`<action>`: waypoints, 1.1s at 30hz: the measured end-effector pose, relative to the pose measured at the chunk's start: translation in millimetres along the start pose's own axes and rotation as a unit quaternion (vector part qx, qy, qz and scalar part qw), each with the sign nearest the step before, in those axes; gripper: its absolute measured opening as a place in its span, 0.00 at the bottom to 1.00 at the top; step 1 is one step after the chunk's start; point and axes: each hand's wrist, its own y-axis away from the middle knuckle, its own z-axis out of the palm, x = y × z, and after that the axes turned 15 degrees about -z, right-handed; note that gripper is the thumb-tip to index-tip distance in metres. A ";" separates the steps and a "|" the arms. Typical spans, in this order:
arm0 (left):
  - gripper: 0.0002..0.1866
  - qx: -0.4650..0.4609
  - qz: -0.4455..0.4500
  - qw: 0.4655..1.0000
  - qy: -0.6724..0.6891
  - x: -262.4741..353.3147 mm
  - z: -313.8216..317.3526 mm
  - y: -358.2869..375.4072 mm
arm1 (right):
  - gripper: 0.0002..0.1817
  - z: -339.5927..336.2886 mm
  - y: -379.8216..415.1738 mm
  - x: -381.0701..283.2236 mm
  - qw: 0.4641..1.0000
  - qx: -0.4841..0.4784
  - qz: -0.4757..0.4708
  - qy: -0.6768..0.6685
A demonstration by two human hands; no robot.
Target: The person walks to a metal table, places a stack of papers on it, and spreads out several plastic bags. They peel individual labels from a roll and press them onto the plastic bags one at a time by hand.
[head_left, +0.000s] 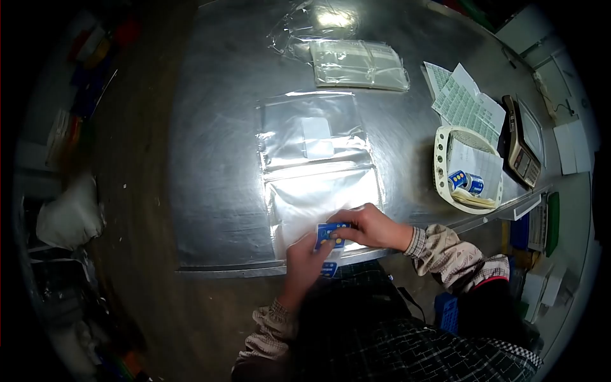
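Near the front edge of the metal table, my left hand (304, 260) is closed on a strip of blue labels (326, 234) with yellow dots. Another blue label of the strip hangs below it. The fingers of my right hand (366, 227) are pinched on the upper right part of the same strip. Just beyond my hands, clear plastic bags (318, 191) lie flat on the metal table (216, 184). A pale rectangular patch (317, 137) shows on the farther bag.
A bundle of clear bags (360, 65) lies at the back beside crumpled plastic film (296, 32). On the right are printed sheets (468, 105), a white basket (440, 167) holding blue label rolls (471, 183) and papers, and a scale (523, 159).
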 end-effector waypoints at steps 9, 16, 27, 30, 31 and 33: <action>0.10 -0.042 -0.202 0.977 0.054 -19.5 -0.2 63.0 | 0.07 -50.6 -49.2 5.8 0.994 0.087 -0.027 0.055; 0.11 -0.065 -0.107 0.991 -0.054 -26.8 3.5 75.2 | 0.32 -3.0 -34.0 52.9 0.948 0.081 0.010 0.306; 0.09 -0.103 0.112 0.963 -0.223 -5.3 -10.2 31.5 | 0.09 18.1 1.3 72.1 0.979 0.005 -0.086 0.187; 0.10 0.001 0.154 0.967 -0.204 -18.1 -7.8 11.6 | 0.09 6.5 -6.4 70.5 0.987 -0.045 -0.037 0.147; 0.11 0.014 0.148 0.972 -0.185 -27.3 -6.0 8.1 | 0.11 -7.2 -18.6 69.2 0.984 0.021 0.003 0.178; 0.13 0.015 0.059 0.985 -0.160 -25.2 -6.6 9.3 | 0.11 -61.1 -47.3 32.6 0.981 0.146 0.028 0.122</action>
